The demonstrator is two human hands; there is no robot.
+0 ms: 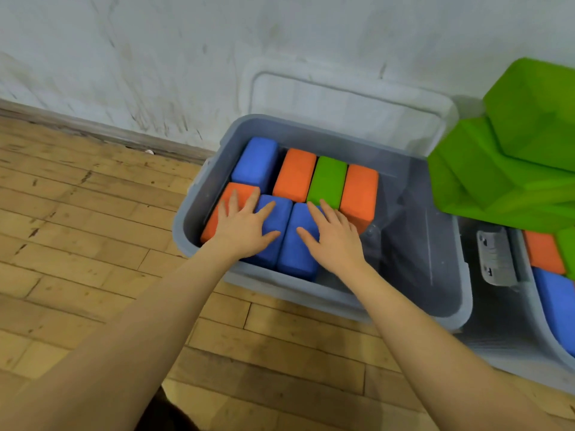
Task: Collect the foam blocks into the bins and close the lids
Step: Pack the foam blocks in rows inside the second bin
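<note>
With our left hand (245,227) and right hand (331,234) spread flat on the blue foam blocks (280,234) in the grey bin (435,265), we judge them light, squashy, best gripped by their long sides.

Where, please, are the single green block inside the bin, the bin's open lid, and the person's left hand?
green block (327,180), head view, its top face.
lid (342,110), head view, its inner panel.
left hand (245,227), head view, its back.

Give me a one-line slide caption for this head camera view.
Both hands, left hand and right hand, press flat on blue foam blocks in an open grey bin.
</note>
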